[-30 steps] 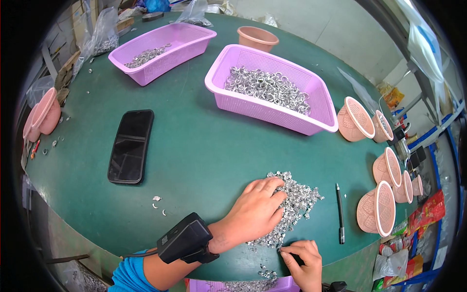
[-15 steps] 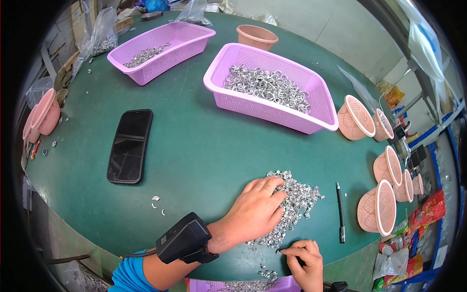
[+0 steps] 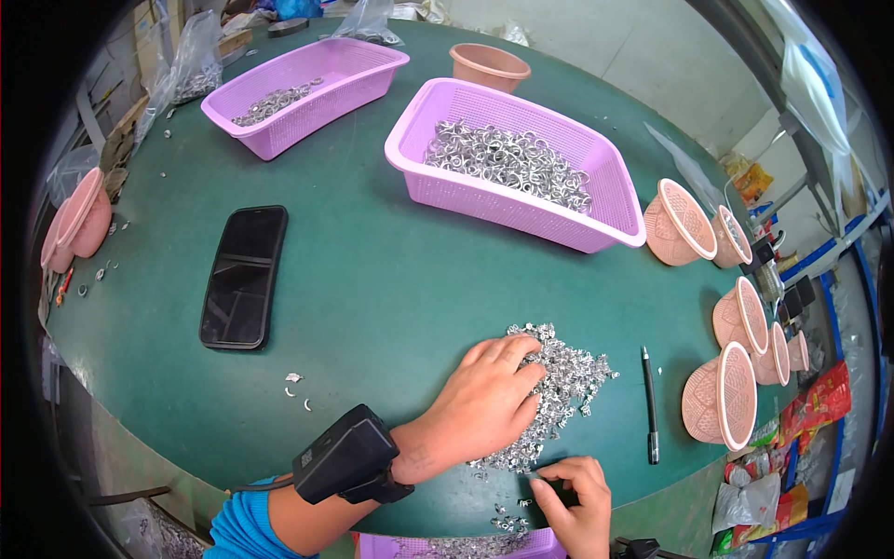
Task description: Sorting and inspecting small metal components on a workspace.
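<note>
A pile of small silvery metal pieces [image 3: 570, 377] lies on the green table. My left hand [image 3: 480, 401] rests palm down over the pile's left side, fingers spread and their tips among the pieces; what is under the palm is hidden. Close to the near table edge, my right hand [image 3: 579, 503] has thumb and forefinger apart, with nothing visible between them. A few loose metal pieces [image 3: 508, 524] lie just left of it at the edge. Below that edge, a purple basket [image 3: 551, 543] holds more small metal pieces.
Two purple baskets [image 3: 521, 210] with metal rings stand at the back of the table [image 3: 354, 270]. A black phone [image 3: 244, 278] lies left, a black pen [image 3: 649, 405] right. Several pink bowls [image 3: 708, 405] line the right edge; others stand far left. A black device [image 3: 349, 456] is strapped to my left wrist.
My right thumb and forefinger have parted, and the small metal piece at their tips has gone from them; another loose piece shows near the table edge. My left hand has hardly moved.
</note>
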`<state>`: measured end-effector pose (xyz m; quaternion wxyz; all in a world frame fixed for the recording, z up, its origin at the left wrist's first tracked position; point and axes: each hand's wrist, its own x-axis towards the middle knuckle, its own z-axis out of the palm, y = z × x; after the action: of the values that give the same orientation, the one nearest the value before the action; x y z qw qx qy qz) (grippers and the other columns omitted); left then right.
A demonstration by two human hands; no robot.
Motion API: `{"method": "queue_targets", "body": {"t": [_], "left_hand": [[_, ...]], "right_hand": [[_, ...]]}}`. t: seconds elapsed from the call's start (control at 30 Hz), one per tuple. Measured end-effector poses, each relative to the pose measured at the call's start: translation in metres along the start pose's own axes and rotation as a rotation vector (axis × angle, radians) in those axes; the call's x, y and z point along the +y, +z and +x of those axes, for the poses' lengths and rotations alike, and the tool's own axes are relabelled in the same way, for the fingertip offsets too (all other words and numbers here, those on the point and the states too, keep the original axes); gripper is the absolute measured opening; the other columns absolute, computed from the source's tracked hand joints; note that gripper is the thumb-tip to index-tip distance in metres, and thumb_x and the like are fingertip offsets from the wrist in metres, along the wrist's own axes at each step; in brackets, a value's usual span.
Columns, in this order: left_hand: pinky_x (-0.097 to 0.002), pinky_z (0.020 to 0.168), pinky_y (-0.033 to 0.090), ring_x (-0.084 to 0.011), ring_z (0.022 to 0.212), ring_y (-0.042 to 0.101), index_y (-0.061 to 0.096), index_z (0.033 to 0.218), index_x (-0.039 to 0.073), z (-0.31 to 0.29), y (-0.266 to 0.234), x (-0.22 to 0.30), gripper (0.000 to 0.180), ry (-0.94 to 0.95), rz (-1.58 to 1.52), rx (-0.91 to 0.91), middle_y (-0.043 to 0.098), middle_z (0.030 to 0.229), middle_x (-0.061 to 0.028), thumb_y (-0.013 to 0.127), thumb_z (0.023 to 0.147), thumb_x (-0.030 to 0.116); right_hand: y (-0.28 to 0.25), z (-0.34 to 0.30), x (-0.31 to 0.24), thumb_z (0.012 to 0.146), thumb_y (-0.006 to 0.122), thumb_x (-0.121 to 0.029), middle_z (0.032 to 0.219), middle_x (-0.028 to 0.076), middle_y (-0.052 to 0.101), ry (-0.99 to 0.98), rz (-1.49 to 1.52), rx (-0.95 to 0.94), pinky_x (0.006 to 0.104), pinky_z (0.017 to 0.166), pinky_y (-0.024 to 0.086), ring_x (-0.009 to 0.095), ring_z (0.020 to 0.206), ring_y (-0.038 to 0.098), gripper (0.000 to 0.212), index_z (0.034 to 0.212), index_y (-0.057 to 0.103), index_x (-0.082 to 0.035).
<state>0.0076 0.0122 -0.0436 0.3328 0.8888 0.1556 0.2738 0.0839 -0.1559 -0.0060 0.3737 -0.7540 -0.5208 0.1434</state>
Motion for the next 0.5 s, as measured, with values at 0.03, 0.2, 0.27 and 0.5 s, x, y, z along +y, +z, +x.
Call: {"method": "queue_targets", "body": {"t": [0.03, 0.2, 0.27, 0.5], "left_hand": [[-0.0419, 0.092, 0.034, -0.0327, 0.111, 0.043, 0.055, 0.098, 0.002, 0.0, 0.0, -0.001, 0.023, 0.003, 0.002, 0.003, 0.046, 0.116, -0.0149, 0.056, 0.078, 0.013], [-0.042, 0.093, 0.034, -0.0328, 0.111, 0.043, 0.055, 0.098, 0.002, 0.001, 0.0, 0.002, 0.022, 0.001, 0.0, -0.002, 0.046, 0.116, -0.0149, 0.056, 0.078, 0.013], [-0.042, 0.093, 0.034, -0.0329, 0.111, 0.043, 0.055, 0.098, 0.002, -0.001, -0.001, 0.001, 0.022, 0.001, -0.006, 0.004, 0.046, 0.116, -0.0149, 0.056, 0.078, 0.013], [-0.042, 0.092, 0.034, -0.0333, 0.111, 0.043, 0.055, 0.098, 0.002, 0.0, 0.0, 0.0, 0.022, 0.006, -0.017, 0.015, 0.046, 0.115, -0.0151, 0.056, 0.078, 0.013]], "right_hand": [[0.004, 0.001, 0.0, 0.072, 0.067, -0.004, 0.08, 0.01, 0.058, 0.01, -0.024, 0.027, 0.0334, 0.068, 0.042, 0.028, 0.072, 0.054, 0.011, 0.081, 0.06, -0.004], [0.005, 0.001, 0.0, 0.069, 0.069, -0.004, 0.078, 0.009, 0.059, 0.012, -0.097, 0.026, 0.0333, 0.068, 0.042, 0.027, 0.074, 0.055, 0.013, 0.078, 0.06, -0.005], [0.003, -0.002, 0.0, 0.069, 0.069, -0.003, 0.079, 0.009, 0.059, -0.014, -0.067, 0.008, 0.0331, 0.068, 0.042, 0.027, 0.074, 0.055, 0.012, 0.078, 0.061, -0.005], [-0.007, -0.006, -0.002, 0.069, 0.069, -0.002, 0.079, 0.009, 0.06, 0.035, -0.004, -0.004, 0.032, 0.068, 0.042, 0.026, 0.074, 0.055, 0.012, 0.079, 0.063, -0.004]]}}
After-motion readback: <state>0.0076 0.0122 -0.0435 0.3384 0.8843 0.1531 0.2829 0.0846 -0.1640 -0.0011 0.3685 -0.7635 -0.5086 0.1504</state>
